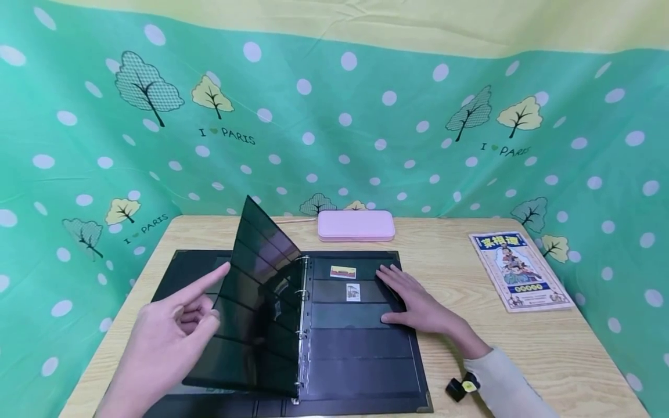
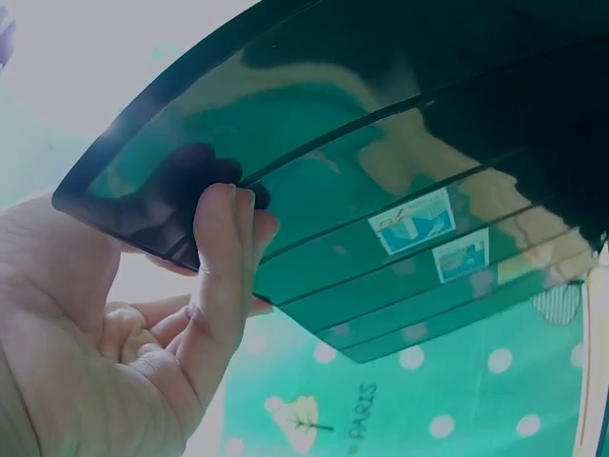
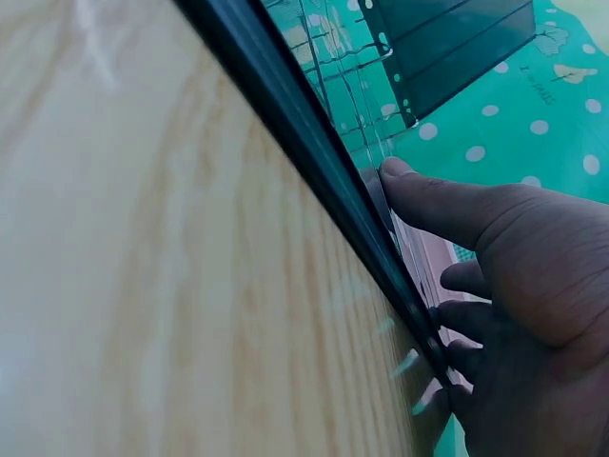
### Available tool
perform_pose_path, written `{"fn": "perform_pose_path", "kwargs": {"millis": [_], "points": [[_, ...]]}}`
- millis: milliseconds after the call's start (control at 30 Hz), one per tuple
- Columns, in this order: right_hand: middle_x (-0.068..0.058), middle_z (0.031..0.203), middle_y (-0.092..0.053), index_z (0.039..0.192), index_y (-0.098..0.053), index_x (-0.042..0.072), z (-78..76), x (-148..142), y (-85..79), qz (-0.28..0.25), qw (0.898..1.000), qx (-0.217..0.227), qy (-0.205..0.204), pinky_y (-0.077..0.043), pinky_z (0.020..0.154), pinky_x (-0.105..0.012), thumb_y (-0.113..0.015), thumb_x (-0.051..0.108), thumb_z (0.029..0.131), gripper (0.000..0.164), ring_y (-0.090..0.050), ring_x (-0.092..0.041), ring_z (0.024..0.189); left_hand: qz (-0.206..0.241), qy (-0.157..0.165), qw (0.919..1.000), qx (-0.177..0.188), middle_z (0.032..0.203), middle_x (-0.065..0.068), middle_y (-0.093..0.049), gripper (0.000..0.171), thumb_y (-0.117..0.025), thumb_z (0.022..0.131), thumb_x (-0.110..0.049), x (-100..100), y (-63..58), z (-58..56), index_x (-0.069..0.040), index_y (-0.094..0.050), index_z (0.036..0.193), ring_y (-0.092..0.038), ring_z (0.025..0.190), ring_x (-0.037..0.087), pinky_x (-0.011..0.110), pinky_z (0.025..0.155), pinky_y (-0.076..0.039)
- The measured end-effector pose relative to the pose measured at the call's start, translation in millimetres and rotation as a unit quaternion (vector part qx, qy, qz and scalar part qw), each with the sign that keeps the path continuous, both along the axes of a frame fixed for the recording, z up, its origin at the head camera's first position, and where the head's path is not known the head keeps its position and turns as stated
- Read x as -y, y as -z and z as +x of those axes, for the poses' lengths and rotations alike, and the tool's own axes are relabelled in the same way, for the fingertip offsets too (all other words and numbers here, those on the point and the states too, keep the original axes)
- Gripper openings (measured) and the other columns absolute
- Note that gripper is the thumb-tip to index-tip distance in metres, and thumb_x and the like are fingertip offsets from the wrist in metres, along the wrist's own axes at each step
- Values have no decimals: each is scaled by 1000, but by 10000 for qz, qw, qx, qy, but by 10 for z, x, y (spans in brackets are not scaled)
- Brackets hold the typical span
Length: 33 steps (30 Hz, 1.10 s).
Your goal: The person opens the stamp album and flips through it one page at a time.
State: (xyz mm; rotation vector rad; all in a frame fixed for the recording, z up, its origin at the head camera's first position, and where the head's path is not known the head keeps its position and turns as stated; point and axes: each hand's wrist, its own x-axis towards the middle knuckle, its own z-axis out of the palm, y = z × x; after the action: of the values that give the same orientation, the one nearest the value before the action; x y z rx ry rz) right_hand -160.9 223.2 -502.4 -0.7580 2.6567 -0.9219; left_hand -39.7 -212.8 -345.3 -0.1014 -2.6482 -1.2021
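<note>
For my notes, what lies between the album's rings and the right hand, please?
The head view shows a red-and-yellow stamp and a grey stamp on the black page.

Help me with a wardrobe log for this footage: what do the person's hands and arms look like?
The left hand and right hand wear no visible gloves or rings. On the right arm is a pale greyish sleeve; by its end sits a small black device with a yellow marking. No left sleeve shows.
</note>
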Motion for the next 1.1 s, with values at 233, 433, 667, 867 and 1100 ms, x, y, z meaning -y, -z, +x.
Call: {"fn": "perform_pose_path", "kwargs": {"millis": [233,433,667,867,1100], "points": [[-17,181,-28,174,-37,8,-7,1,-7,-33,10000,-51,8,-16,130,-75,-88,32,97,95,-14,-47,169,-163,-13,9996,230,87,-3,-62,63,-71,99,5,181,47,34,-22,-67,156,-60,68,11,19,60,-47],[-17,181,-29,174,-36,9,-6,3,-9,59,10000,-38,-6,-16,131,-74,-88,35,98,96,-15,-47,169,-228,-126,9989,378,85,-4,-63,59,-73,99,4,327,104,53,-15,-67,155,-59,68,10,17,62,-48],[-18,181,-28,174,-36,8,7,16,-16,51,10000,-30,-22,-15,131,-74,-87,35,98,96,-15,-47,169,76,-416,9987,291,81,-3,-63,57,-70,98,6,337,162,29,-15,-70,152,-59,68,12,17,63,-47],[-18,181,-29,174,-36,8,12,18,-24,19,10000,-42,-5,-15,131,-74,-88,34,97,96,-15,-47,169,-269,-432,9954,816,87,0,-60,56,-65,101,2,480,211,10,-7,-63,156,-57,67,10,23,57,-42],[-18,181,-28,174,-36,7,10,21,-26,-2,10000,-26,-6,-15,131,-73,-88,32,97,96,-14,-47,169,-694,-358,9927,916,87,1,-64,49,-63,108,-4,623,274,48,2,-59,157,-58,65,8,28,53,-40]]}}
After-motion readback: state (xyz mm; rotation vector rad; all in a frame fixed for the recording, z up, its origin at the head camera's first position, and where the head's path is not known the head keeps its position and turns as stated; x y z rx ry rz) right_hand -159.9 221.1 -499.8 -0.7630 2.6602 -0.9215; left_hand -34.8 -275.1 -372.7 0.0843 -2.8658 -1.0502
